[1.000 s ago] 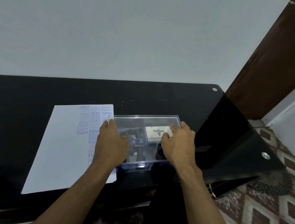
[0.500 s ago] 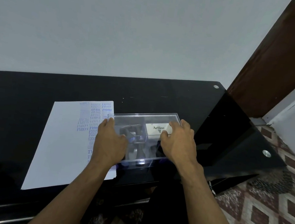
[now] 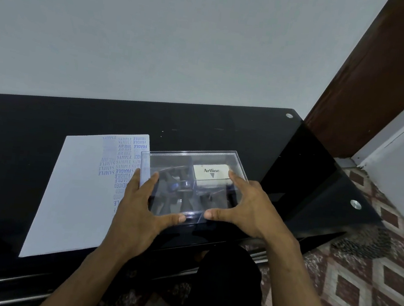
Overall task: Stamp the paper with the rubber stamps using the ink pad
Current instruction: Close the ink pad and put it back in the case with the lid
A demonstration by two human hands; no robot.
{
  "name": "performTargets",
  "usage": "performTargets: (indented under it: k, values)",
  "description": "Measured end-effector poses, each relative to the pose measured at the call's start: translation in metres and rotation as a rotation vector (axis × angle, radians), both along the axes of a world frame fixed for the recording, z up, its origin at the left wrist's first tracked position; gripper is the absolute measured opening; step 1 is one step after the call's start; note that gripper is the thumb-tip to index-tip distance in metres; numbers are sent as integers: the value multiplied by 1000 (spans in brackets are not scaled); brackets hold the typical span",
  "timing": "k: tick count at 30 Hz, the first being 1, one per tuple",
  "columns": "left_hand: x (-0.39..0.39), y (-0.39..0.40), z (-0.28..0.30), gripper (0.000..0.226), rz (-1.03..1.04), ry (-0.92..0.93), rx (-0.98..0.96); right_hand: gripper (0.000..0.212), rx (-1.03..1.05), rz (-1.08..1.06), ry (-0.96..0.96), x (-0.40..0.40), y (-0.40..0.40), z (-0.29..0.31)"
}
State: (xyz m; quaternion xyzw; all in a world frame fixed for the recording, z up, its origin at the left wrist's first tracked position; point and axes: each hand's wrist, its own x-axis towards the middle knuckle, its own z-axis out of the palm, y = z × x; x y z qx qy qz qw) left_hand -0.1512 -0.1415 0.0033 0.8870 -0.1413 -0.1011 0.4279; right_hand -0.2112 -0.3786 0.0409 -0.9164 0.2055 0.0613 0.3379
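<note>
1. Clear plastic box (image 3: 192, 182) sits on the black glass table (image 3: 48, 120), overlapping the stamped paper (image 3: 78, 189); stamps (image 3: 174, 187) and ink pad (image 3: 210, 172) inside.
2. Your left hand (image 3: 144, 211) and right hand (image 3: 247, 206) clasp its sides, fingers spread, thumbs on the near edge.

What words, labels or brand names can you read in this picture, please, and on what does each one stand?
"Artline": on the white ink pad case inside the clear plastic box.
"SAMPLE": blue stamp, repeated on the paper.
"FRAGILE": blue stamp on the paper, repeated, some upside down.
"AIR MAIL": blue stamp on the paper, near its far edge.
Other imprints on the paper are faint, cut off by the box or left hand: unreadable.
</note>
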Motion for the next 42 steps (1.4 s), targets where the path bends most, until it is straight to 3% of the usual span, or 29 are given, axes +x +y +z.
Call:
performTargets:
  k: [11, 20, 33, 38, 42]
  values:
    - [41, -25, 12, 122, -3, -58, 32, 124, -18, -31, -151, 37, -20, -8]
    - [136, -53, 3, 115, 2, -142, -7, 118, 24, -50, -278, 126, -52, -16]
    - [245, -79, -7, 104, 35, -179, -37, 135, 40, -35, -304, 252, -76, -31]
    - [266, -78, -9, 111, 33, -187, -42, 130, 50, -37, -343, 273, -76, -36]
    - [277, -82, -10, 104, 20, -196, -42, 113, 69, -63, -383, 279, -79, -40]
